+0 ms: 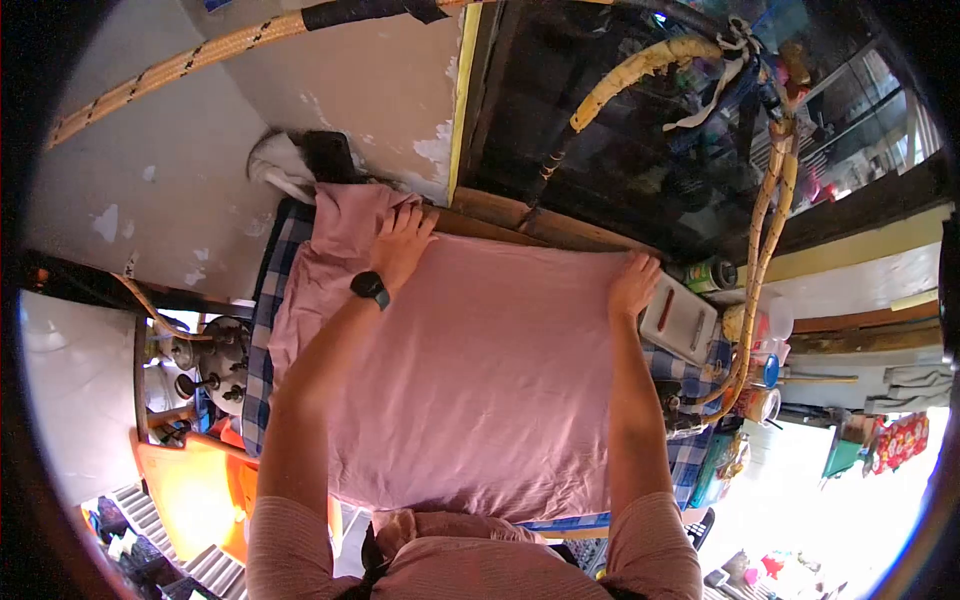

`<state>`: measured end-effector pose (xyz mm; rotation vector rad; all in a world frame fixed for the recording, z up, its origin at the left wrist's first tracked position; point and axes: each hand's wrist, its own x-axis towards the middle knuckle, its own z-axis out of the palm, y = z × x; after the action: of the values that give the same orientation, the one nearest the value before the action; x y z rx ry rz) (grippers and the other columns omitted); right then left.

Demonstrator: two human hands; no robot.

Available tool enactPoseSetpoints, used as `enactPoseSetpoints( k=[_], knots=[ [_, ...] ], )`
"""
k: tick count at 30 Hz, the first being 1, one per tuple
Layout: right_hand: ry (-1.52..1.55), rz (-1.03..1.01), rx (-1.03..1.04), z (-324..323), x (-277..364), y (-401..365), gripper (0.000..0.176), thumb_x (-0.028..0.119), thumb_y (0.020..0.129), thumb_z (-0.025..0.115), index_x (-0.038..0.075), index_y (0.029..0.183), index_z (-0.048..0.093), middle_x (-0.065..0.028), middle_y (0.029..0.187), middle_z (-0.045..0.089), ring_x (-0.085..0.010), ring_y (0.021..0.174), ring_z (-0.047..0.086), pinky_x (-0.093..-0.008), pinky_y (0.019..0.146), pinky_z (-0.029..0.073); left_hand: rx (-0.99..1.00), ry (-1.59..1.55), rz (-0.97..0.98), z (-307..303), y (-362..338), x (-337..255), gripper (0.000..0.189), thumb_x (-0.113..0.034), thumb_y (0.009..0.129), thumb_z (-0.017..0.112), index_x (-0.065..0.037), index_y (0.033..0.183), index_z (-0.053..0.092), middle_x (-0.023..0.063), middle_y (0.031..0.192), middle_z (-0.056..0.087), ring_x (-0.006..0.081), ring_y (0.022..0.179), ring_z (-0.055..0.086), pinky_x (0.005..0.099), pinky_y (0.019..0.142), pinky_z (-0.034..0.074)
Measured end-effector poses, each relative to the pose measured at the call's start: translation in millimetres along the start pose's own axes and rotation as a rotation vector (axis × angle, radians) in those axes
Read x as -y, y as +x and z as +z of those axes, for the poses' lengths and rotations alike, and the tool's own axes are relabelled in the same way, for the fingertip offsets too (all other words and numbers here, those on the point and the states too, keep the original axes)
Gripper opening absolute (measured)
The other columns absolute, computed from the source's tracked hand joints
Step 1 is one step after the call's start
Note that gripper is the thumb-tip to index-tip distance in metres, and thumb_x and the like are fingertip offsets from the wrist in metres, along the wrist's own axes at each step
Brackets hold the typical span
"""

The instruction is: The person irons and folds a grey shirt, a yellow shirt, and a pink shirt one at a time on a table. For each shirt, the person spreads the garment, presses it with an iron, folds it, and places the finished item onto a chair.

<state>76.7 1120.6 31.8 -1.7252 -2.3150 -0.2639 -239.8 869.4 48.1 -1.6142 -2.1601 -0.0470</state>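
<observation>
Pink cloth [480,370] is spread out pretty flat, lying on top of a blue-and-white checked cover [262,330] that peeks out along the cloth's left side and again past its right edge. Both hands are resting on the far edge of the cloth, well apart from each other. Left hand [402,245] is palm down with the fingers stretched out and a bit spread, pressing on the cloth's far left corner where the fabric is bunched up into a fold; it's lying on the cloth, not closed around it. There's a black watch [370,288] on that wrist, over the cloth too. Right hand [635,285] is at the cloth's far right corner, also palm down and laid flat; I can't see the fingers curling round anything, so it looks like it's only pressing. Just off the cloth's right edge, right beside that hand, sits a white plastic box [680,320] with a red strip on its lid, and a green can [712,272] is a bit further out from it. Yellow braided hoses [762,250] hang down beyond the cloth's right side, past the box. Off the cloth's left side, lower than the cover, there's some metal gear [215,365] and something orange [190,490]; can't really tell what either is.
</observation>
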Motion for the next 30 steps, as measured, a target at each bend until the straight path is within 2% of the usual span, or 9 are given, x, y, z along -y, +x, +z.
enactPoseSetpoints(
  k=[3, 6, 8, 10, 12, 14, 16, 22, 30],
  knots=[
    [-0.1, -0.083, -0.298, -11.4, 11.5, -25.5, 0.037, 0.019, 0.089, 0.053, 0.005, 0.124, 0.049, -0.0183, 0.121, 0.052, -0.0349, 0.113, 0.048, -0.0453, 0.086, 0.045, -0.054, -0.118, -0.033, -27.8, -15.5, -12.1, 0.047, -0.034, 0.094, 0.049, -0.006, 0.132, 0.048, 0.0141, 0.14, 0.042, 0.0292, 0.136, 0.03, 0.051, 0.109, 0.023],
    [0.083, -0.093, -0.038, 32.2, 12.1, -127.5, 0.037, 0.018, 0.086, 0.054, 0.004, 0.12, 0.054, -0.0227, 0.124, 0.05, -0.0381, 0.116, 0.047, -0.0525, 0.097, 0.035, 0.061, -0.321, 0.01, -57.2, -74.7, -45.2, 0.05, -0.03, 0.094, 0.05, -0.006, 0.137, 0.042, 0.0156, 0.147, 0.034, 0.031, 0.14, 0.024, 0.0549, 0.114, 0.014],
    [-0.143, -0.514, 0.286, -46.6, 20.8, -219.8, 0.036, 0.027, 0.091, 0.05, 0.007, 0.12, 0.056, -0.0221, 0.122, 0.051, -0.0367, 0.115, 0.049, -0.057, 0.097, 0.036, 0.096, -0.41, 0.066, -81.0, -127.9, -72.9, 0.054, -0.031, 0.092, 0.053, -0.006, 0.138, 0.042, 0.016, 0.146, 0.036, 0.0318, 0.139, 0.027, 0.0568, 0.113, 0.014],
    [0.282, -0.78, 0.009, -71.2, -2.1, -281.8, 0.04, 0.024, 0.085, 0.056, 0.012, 0.123, 0.057, -0.0221, 0.12, 0.052, -0.0395, 0.112, 0.049, -0.0564, 0.098, 0.034, 0.149, -0.503, 0.068, -109.6, -186.2, -102.1, 0.056, -0.033, 0.09, 0.056, -0.005, 0.137, 0.043, 0.0165, 0.144, 0.038, 0.0319, 0.138, 0.028, 0.0578, 0.113, 0.015],
    [0.431, -0.009, 0.832, -90.1, -51.0, -322.9, 0.045, 0.038, 0.091, 0.05, 0.014, 0.129, 0.05, -0.0173, 0.135, 0.044, -0.0386, 0.122, 0.043, -0.0564, 0.101, 0.031, 0.186, -0.553, 0.051, -137.6, -238.4, -127.3, 0.057, -0.034, 0.089, 0.058, -0.005, 0.136, 0.044, 0.0168, 0.143, 0.04, 0.0318, 0.138, 0.029, 0.0581, 0.113, 0.015],
    [0.071, -0.025, -0.136, -113.4, -85.2, -333.9, 0.048, 0.043, 0.088, 0.054, 0.01, 0.123, 0.053, -0.0175, 0.121, 0.051, -0.0389, 0.112, 0.046, -0.0535, 0.095, 0.036, 0.29, -0.662, 0.077, -163.4, -278.6, -144.6, 0.058, -0.037, 0.088, 0.059, -0.005, 0.135, 0.045, 0.0167, 0.143, 0.039, 0.0319, 0.139, 0.027, 0.0573, 0.113, 0.014],
    [0.106, 0.46, -0.221, -109.2, -128.4, -334.5, 0.045, 0.044, 0.085, 0.058, 0.006, 0.108, 0.056, -0.0198, 0.109, 0.051, -0.0394, 0.103, 0.047, -0.0522, 0.089, 0.038, 0.336, -0.757, 0.143, -179.5, -307.8, -160.3, 0.06, -0.04, 0.088, 0.058, -0.005, 0.135, 0.045, 0.0169, 0.145, 0.036, 0.0323, 0.14, 0.025, 0.0565, 0.114, 0.013],
    [0.194, -0.044, 0.124, -103.7, -200.3, -366.2, 0.038, 0.043, 0.09, 0.055, 0.006, 0.09, 0.05, -0.0223, 0.085, 0.057, -0.0427, 0.083, 0.055, -0.0509, 0.074, 0.042, 0.479, -0.905, 0.368, -202.7, -341.1, -179.9, 0.065, -0.046, 0.087, 0.057, -0.006, 0.136, 0.044, 0.0244, 0.15, 0.023, 0.038, 0.141, 0.018, 0.0551, 0.115, 0.01],
    [0.323, 0.15, 0.156, -134.8, -207.6, -382.6, 0.029, 0.037, 0.097, 0.044, 0.014, 0.115, 0.045, -0.0207, 0.084, 0.065, -0.0446, 0.074, 0.061, -0.0546, 0.059, 0.046, 0.476, -0.69, 0.242, -203.1, -383.8, -174.6, 0.069, -0.019, 0.082, 0.057, -0.002, 0.144, 0.031, 0.0204, 0.151, 0.025, 0.0343, 0.141, 0.022, 0.0508, 0.115, 0.016]
  ],
)
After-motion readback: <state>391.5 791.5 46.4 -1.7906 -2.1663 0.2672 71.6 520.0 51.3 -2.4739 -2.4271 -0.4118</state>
